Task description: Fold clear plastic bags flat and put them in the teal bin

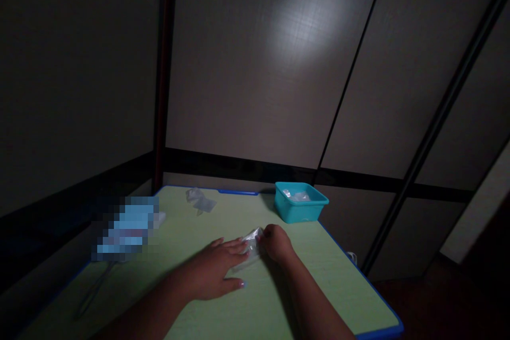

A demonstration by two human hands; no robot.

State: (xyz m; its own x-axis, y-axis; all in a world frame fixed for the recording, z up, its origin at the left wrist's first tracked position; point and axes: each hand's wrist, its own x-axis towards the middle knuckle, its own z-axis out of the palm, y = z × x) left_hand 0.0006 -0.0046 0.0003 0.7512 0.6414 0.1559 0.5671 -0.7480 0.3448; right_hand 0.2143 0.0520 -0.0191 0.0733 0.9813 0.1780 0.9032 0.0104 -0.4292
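A clear plastic bag lies on the green tabletop between my hands. My left hand is spread out flat, its fingertips resting on the bag's left side and its thumb apart on the table. With curled fingers, my right hand pinches the bag's right end. Part of the bag is covered by the fingers, and whether anything is inside it I cannot tell.
A turquoise basket holding clear plastic stands at the back right corner. Crumpled clear plastic lies at the back left. A pixelated blue item with a cord sits at the left edge. Dark cabinet panels rise behind the table.
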